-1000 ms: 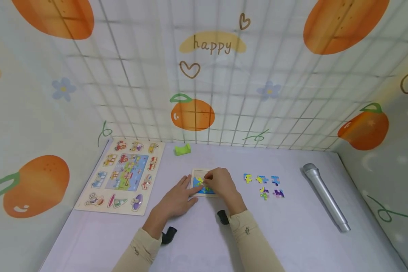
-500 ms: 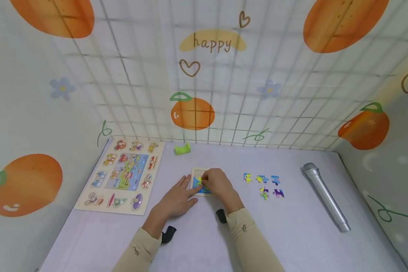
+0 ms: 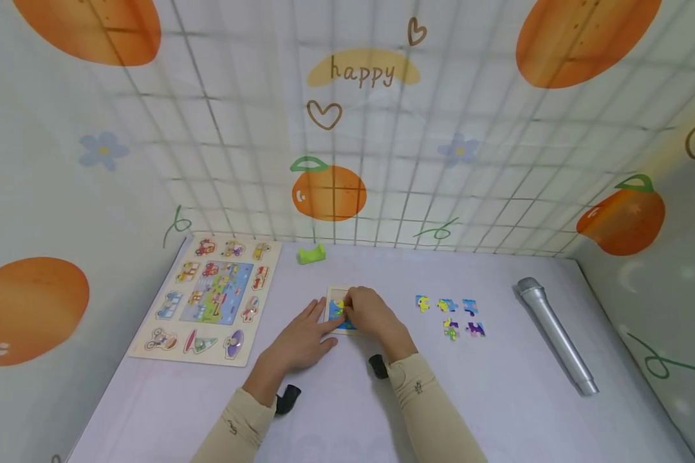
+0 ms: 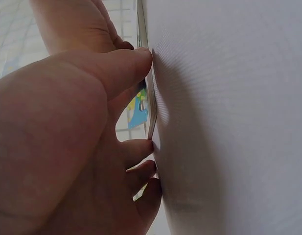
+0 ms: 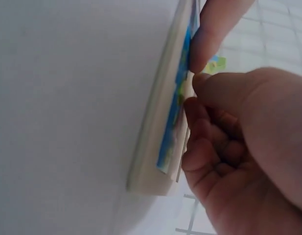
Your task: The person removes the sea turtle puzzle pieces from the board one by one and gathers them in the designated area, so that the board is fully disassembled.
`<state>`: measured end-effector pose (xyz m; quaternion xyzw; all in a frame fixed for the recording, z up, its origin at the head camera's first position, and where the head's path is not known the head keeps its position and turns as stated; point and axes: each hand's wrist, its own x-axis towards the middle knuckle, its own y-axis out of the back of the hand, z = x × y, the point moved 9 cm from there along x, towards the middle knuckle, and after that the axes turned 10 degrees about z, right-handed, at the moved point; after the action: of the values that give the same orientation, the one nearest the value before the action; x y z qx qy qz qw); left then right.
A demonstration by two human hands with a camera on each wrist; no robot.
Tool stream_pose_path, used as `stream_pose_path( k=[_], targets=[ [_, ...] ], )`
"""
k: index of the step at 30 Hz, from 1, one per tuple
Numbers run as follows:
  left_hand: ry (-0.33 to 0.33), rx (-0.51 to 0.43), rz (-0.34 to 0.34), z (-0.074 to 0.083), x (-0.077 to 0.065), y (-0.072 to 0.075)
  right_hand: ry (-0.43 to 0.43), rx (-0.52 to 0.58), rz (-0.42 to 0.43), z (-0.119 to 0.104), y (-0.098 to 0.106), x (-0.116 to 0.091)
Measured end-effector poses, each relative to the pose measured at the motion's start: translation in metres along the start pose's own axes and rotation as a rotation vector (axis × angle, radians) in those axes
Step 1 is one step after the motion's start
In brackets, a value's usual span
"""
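A small jigsaw puzzle in a wooden frame point(image 3: 328, 311) lies on the table, partly filled with blue and yellow pieces. My left hand point(image 3: 301, 339) lies at its lower left corner with fingers extended; the index finger reaches over the picture and the thumb touches the near side. Over the puzzle's right part, my right hand point(image 3: 373, 314) has curled fingers, with thumb and index tips at a puzzle piece point(image 5: 180, 93); the fingers mostly hide it. Loose puzzle pieces point(image 3: 448, 305) lie to the right in two rows.
A larger wooden vehicle puzzle board point(image 3: 216, 292) lies at the left. A green plastic piece point(image 3: 311, 254) sits near the back wall. At the right lies a silver microphone point(image 3: 557, 337). Printed curtains surround the table on the back and sides.
My right hand has shifted slightly left over the framed puzzle, its fingertips staying at the pieces. My left hand and the loose pieces remain in place.
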<state>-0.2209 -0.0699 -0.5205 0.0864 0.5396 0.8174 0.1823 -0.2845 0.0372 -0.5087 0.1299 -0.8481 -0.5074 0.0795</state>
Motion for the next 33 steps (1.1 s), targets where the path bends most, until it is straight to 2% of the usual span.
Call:
stream_pose_path(
  k=[4,11,27,33],
  targets=[
    [0.011,0.002,-0.007,0.000,0.000,0.001,0.002,0.087,0.039,0.001,0.005,-0.002],
    [0.014,0.006,-0.010,0.000,0.000,0.002,-0.075,0.235,0.075,0.011,0.006,-0.007],
    [-0.003,0.010,-0.003,0.004,-0.002,0.007,-0.071,0.289,0.098,0.014,0.008,-0.009],
    [0.000,0.016,-0.006,0.003,-0.001,0.005,-0.080,0.318,0.124,0.019,0.016,-0.014]
  ],
)
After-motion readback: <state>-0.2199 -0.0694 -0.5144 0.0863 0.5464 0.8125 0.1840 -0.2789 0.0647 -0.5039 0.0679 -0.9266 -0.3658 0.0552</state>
